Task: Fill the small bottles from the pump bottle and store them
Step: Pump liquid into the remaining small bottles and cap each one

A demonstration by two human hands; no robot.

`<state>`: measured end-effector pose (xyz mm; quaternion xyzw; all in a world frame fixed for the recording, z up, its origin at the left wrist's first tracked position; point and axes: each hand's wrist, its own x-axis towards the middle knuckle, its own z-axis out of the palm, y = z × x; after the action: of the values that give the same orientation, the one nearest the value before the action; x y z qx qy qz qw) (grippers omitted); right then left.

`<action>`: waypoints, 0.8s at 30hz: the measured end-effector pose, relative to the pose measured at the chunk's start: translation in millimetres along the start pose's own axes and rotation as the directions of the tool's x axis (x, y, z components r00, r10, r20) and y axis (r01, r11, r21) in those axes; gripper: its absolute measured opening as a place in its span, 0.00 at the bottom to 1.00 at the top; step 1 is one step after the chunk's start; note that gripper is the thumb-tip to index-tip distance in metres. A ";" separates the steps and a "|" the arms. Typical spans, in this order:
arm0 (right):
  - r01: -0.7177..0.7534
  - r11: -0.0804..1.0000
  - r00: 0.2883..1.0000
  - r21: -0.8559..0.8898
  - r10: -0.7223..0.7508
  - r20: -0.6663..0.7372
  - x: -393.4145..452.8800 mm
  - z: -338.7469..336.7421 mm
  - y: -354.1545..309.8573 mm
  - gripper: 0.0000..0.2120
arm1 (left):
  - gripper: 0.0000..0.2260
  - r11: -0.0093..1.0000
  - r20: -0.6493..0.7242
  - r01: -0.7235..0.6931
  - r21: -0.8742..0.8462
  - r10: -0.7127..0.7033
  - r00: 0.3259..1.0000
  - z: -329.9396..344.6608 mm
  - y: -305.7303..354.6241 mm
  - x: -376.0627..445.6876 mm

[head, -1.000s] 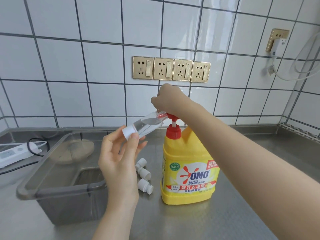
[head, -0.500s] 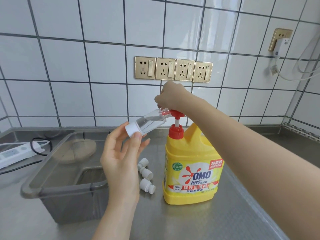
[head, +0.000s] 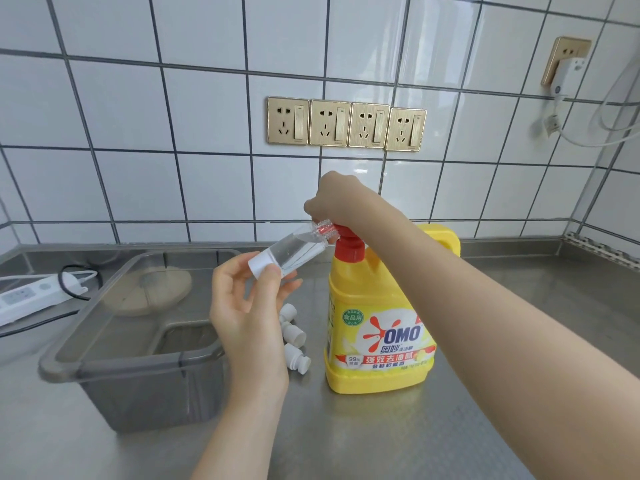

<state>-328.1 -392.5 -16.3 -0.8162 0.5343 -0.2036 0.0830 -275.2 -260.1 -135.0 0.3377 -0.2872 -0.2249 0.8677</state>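
Note:
A yellow pump bottle [head: 381, 327] with a red pump [head: 349, 249] stands on the steel counter. My right hand [head: 336, 199] is curled over the pump head, which sits low against its collar. My left hand [head: 246, 317] pinches the white base of a small clear bottle [head: 291, 251]. The bottle is tilted, its threaded mouth is on the red nozzle, and clear liquid lies inside it. Three white caps [head: 294, 336] lie on the counter between my left hand and the pump bottle.
A translucent grey bin [head: 69, 344] stands left of my left hand, with a beige round thing [head: 156, 289] seen through it. A white power strip [head: 31, 296] lies at the far left. Gold wall sockets [head: 346, 124] are on the tiles behind.
My right hand has pushed the pump head down, so the white stem no longer shows. The small bottle stays at the nozzle in my left hand.

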 end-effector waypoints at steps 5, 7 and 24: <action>0.001 0.998 1.000 0.060 0.000 -0.008 -2.2 -2.2 1.3 0.05 | 0.06 1.000 0.010 -0.016 -0.012 0.016 1.000 1.0 0.3 0.3; 0.017 0.996 0.999 0.084 -0.015 -0.033 -3.0 -8.3 -0.9 0.07 | 0.06 0.999 0.020 -0.019 -0.026 0.019 1.000 0.7 2.5 0.7; 0.085 0.995 0.991 0.052 -0.079 -0.106 2.8 -23.2 -5.2 0.13 | 0.08 0.999 0.069 0.000 -0.033 0.002 0.998 -1.1 4.5 4.3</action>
<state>-332.5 -391.0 7.1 -0.8231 0.4981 -0.2639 0.0695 -270.4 -259.1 -130.9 0.3153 -0.3134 -0.2406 0.8628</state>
